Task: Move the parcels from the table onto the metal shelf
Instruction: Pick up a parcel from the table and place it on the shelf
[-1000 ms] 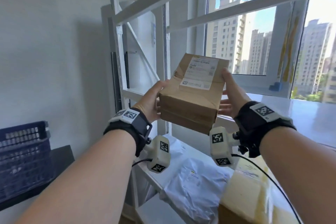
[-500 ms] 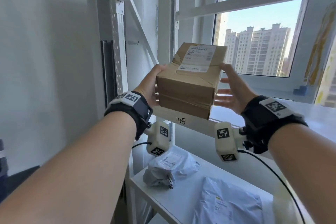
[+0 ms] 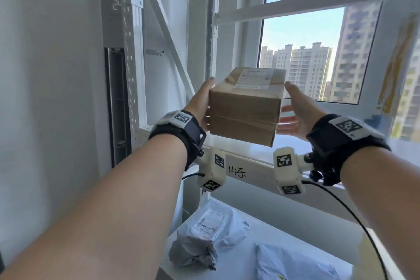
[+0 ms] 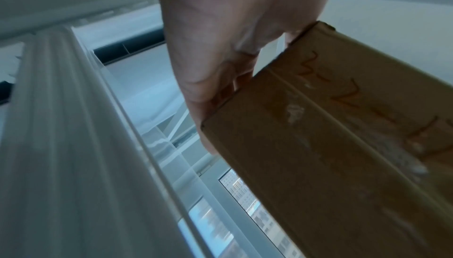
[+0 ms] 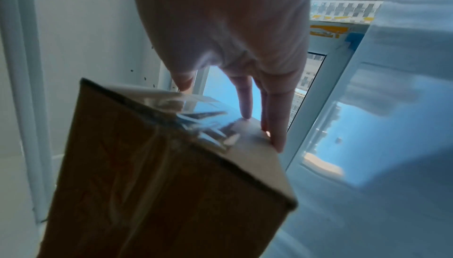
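From the head camera, I am watching a brown cardboard parcel [image 3: 246, 107] being held up between two bare hands, above the front rail of the metal shelf [image 3: 256, 171]. The left hand [image 3: 200, 103] is pressing flat against the box's left side. The right hand [image 3: 297, 112] is opening away from the right side, fingers straight. A second ago the parcel was tilted and lower; now it is sitting level and higher, over the upper tier, so I judge it is about to be set down. On the tier below, a crumpled grey mailer [image 3: 204, 238] and a pale blue mailer [image 3: 295, 263] are lying flat.

From the left wrist camera, the left hand [image 4: 228, 49] is bracing the parcel's [image 4: 338, 146] end, fingers tucking along its edge, with the white shelf rail [image 4: 73, 155] running beside it.

From the right wrist camera, the right hand's fingers [image 5: 275, 119] are extending straight, only the tips touching the taped corner of the parcel [image 5: 166, 175]. The window [image 5: 331, 126] is glowing behind.
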Demonstrator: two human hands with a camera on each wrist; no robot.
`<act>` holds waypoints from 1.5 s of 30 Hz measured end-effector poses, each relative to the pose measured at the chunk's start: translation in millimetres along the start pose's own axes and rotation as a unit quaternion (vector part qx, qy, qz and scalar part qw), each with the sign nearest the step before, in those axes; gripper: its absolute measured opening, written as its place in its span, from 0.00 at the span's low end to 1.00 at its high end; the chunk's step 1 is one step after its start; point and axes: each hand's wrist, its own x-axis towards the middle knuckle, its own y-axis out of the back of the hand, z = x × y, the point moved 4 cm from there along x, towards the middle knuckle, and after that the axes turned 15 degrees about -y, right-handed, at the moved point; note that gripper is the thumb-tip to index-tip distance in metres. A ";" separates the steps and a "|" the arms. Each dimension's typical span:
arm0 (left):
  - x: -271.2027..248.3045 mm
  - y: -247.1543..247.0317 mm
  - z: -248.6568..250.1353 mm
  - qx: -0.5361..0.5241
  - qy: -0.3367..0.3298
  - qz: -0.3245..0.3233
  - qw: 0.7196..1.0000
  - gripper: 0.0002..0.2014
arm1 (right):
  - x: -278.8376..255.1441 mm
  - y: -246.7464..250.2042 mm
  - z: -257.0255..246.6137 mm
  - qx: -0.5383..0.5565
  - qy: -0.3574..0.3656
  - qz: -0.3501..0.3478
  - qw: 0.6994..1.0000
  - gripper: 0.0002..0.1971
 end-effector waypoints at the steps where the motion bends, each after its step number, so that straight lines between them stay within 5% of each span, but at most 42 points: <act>1: 6.0 -3.3 -3.7 -0.009 0.008 -0.022 1.000 0.36 | 3.1 -3.0 1.5 -0.004 -0.012 -0.007 1.000 0.37; 8: 34.6 -13.3 -23.0 0.006 0.032 -0.096 0.995 0.18 | 17.4 -7.9 6.8 -0.053 -0.068 0.009 0.996 0.44; 19: 45.6 -7.3 -29.4 -0.004 0.040 -0.149 0.988 0.14 | 16.2 -13.3 11.8 -0.061 -0.085 0.052 0.993 0.48; 26: 37.9 -2.4 -21.9 0.042 0.029 -0.126 0.991 0.16 | 6.3 -16.6 12.5 -0.074 -0.073 0.077 0.992 0.43; 29: 32.2 2.3 -7.2 0.140 -0.046 -0.069 0.987 0.18 | -7.3 -14.3 15.1 -0.093 -0.072 0.119 0.986 0.40; 32: 21.4 1.8 10.5 0.279 -0.164 -0.024 0.946 0.14 | -23.5 -10.9 18.1 -0.140 -0.065 0.174 0.973 0.37; 35: 7.7 -8.1 20.0 0.377 -0.225 -0.020 0.898 0.23 | -45.5 -5.2 21.5 -0.213 -0.032 0.245 0.945 0.36; 40: -35.9 -37.9 34.1 0.460 -0.352 0.003 0.815 0.14 | -93.7 3.1 33.8 -0.282 0.003 0.334 0.899 0.29; 45: -81.9 -74.3 31.5 0.428 -0.417 -0.052 0.800 0.12 | -155.0 13.9 54.4 -0.355 0.041 0.400 0.844 0.19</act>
